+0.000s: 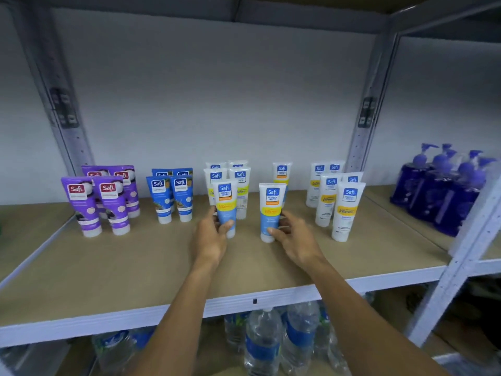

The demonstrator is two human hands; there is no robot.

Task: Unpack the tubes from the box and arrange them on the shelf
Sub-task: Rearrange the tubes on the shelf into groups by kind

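I see L hand (210, 234) gripping blue-white tube (225, 207), R hand (294, 237) gripping another tube (271, 210), both upright on shelf (135, 267), caps down.

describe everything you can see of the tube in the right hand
The tube is soft-looking plastic: white top with a blue Safi logo, orange strip, yellow band, light blue lower body, white cap. It stands upright, cap down, on the brown shelf board; the right hand grips its lower half, thumb in front.

Four purple tubes (81, 202), four blue tubes (160, 196), twelve white tubes (347, 210) — pump bottles (444, 191) too crowded to count.
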